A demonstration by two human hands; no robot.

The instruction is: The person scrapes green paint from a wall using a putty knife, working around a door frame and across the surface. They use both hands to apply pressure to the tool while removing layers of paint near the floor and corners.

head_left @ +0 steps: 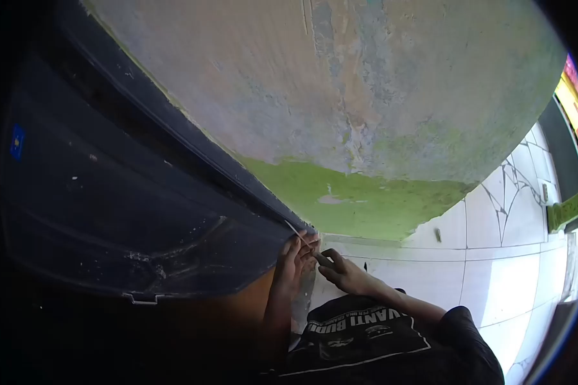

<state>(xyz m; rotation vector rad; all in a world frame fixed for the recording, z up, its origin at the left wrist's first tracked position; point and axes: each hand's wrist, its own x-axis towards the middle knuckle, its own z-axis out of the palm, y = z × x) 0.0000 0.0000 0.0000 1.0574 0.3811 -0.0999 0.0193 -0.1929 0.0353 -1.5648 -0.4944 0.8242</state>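
Note:
My right hand (342, 273) is closed around the handle of a thin tool with a long pale shaft (295, 229). Its shaft points up and left across my left hand, toward the lower edge of a dark door frame (250, 187). Beside that frame, my left hand (291, 258) has its fingers stretched upward and somewhat apart, close to the shaft. Whether those fingers press on the shaft is hard to see. The tip of the tool reaches the frame near the bottom corner of the wall.
A dark door panel (128, 192) with a metal handle (141, 299) fills the left. The wall (404, 96) has patchy, peeling paint, with a green band (366, 202) low down. White floor tiles (437, 276) lie at right, with a small scrap (438, 235) on them.

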